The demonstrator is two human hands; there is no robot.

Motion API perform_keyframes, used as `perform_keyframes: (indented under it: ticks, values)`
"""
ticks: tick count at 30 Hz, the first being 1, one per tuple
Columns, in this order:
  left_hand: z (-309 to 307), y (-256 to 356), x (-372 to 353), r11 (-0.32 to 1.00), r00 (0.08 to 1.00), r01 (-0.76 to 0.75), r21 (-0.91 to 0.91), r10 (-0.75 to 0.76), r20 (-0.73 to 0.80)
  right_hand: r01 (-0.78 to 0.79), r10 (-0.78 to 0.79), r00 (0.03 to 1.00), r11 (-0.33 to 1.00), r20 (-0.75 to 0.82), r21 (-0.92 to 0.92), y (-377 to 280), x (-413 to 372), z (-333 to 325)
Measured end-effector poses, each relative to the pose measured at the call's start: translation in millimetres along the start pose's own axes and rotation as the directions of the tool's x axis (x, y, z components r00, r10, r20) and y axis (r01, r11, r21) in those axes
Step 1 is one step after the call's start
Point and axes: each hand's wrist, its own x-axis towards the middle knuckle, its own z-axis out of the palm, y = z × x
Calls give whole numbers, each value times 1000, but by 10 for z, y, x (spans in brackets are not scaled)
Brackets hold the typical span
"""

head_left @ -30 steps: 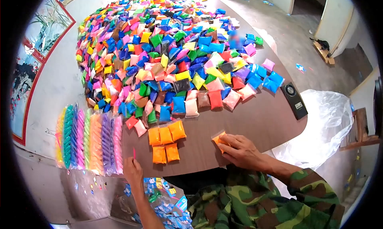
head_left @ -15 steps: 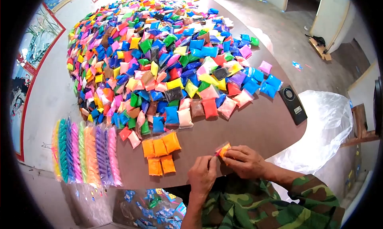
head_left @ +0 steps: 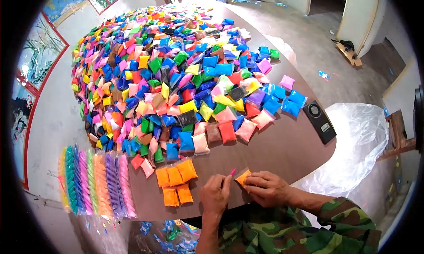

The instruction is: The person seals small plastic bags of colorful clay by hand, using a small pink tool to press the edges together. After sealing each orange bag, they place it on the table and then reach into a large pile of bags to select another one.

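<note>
My right hand holds a small orange packet down on the brown table near its front edge. My left hand pinches a thin pink stick and holds its tip just left of the packet's open end. Left of my hands lies a group of several orange packets. Beyond them a huge heap of small coloured packets covers most of the table.
Bundles of coloured sticks in clear sleeves lie at the table's left end. A black scale sits at the right edge, beside a clear plastic bag on the floor. A bag of small items lies below the table.
My left hand came up from below the table with the pink stick and moved right to the orange packet. The right hand kept hold of the packet.
</note>
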Motion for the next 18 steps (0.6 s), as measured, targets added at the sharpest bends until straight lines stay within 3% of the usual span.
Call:
perform_keyframes:
  ticks: [4, 7, 10, 13, 16, 18]
  values:
    - [10, 166, -7, 975, 992, 31, -218, -4, 122, 10, -11, 999, 1000, -36, -16, -16, 29, -21]
    - [107, 123, 37, 986, 994, -43, -160, 59, 96, 14, -14, 998, 1000, -53, -2, -18, 39, -42]
    - [100, 102, 136, 998, 992, -63, 30, 59, 113, 12, -12, 999, 1000, -49, 3, -11, 14, -21]
    - [66, 66, 258, 995, 992, -60, -78, 68, 103, 10, -10, 999, 1000, -34, -9, -8, 40, -24]
    - [-44, 201, 206, 988, 984, 35, -153, -8, 177, 4, -4, 999, 1000, -44, -19, 0, 14, 14]
    - [-30, 221, 149, 990, 979, 20, -138, 9, 203, -8, 7, 999, 1000, -42, -12, -26, 36, -6]
